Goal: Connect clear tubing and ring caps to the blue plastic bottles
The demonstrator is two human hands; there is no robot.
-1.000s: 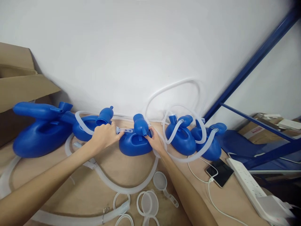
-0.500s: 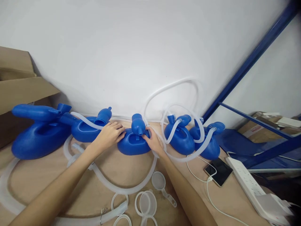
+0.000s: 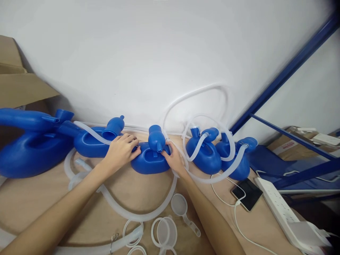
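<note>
To work this well, I'd let the L hand (image 3: pixel 120 150) press in lightly at the L end of the mid blue bottle (image 3: pixel 150 165), w/o nudging the nearby L blue bottle (image 3: pixel 89 146) or its open-mouthed blue head (image 3: pixel 113 128). I'd steady the R end w/ the R hand (image 3: pixel 174 158), pushing evenly so the blue spout piece (image 3: pixel 156 137) on top doesn't tip; the slack clear tube (image 3: pixel 138 215) in front could snag a wrist, imo

Hands, L to R: my L hand is part closed, fingers bent, thumb tip by the bottle's L end; can't tell if it grips anything, fingertips partly hidden. The mid blue bottle lies btwn both hands on the tabletop (image 3: pixel 209 230), near the wall (image 3: pixel 138 63). My R hand is part closed too, thumb in front, fingers round the R end, gripping it afaict, just beside the spout piece
</note>
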